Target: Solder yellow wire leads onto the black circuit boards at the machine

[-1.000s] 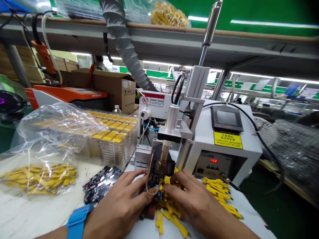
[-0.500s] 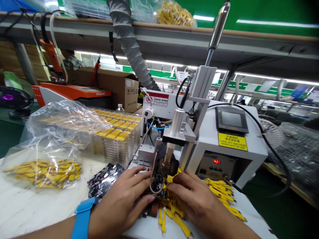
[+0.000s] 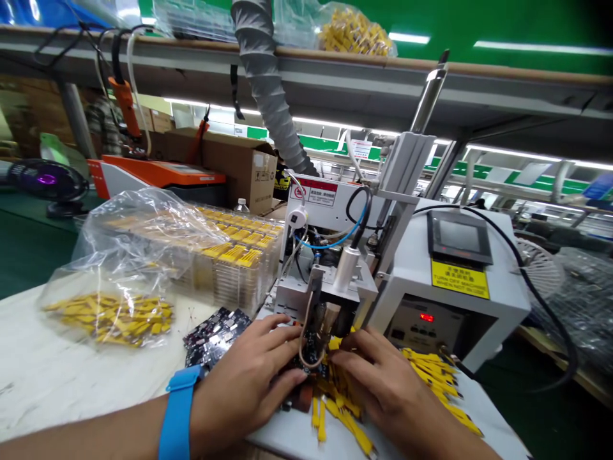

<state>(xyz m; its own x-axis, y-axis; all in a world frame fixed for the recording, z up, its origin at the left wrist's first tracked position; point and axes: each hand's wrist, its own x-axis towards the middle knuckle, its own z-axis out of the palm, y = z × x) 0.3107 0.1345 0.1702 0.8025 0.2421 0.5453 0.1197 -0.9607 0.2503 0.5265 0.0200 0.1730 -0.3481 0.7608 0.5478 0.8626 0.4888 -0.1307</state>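
Observation:
My left hand (image 3: 258, 377), with a blue wrist strap (image 3: 179, 412), has its fingers and thumb closed at the left edge of a dark circuit board (image 3: 312, 350). That board lies under the metal head (image 3: 329, 319) of a press machine, which partly hides it along with a looped tube. On the other side, my right hand (image 3: 378, 370) pinches a yellow flex cable (image 3: 335, 344) at the board's right edge; its fingertips are partly covered. Several loose yellow flex cables (image 3: 342, 415) lie below my right hand. More circuit boards (image 3: 215, 335) are piled left of my left hand.
A clear bag of yellow pieces (image 3: 112, 316) and stacked clear trays (image 3: 239, 275) stand at left. More yellow cables (image 3: 433, 377) lie at right, before the machine's control box (image 3: 507, 281). A grey hose (image 3: 268, 83) hangs from the shelf (image 3: 311, 67) above.
The machine's head has come down closer to the board, and its upper rod has sunk. The whole view has shifted, moving the scene slightly right. Both hands keep their places at the board.

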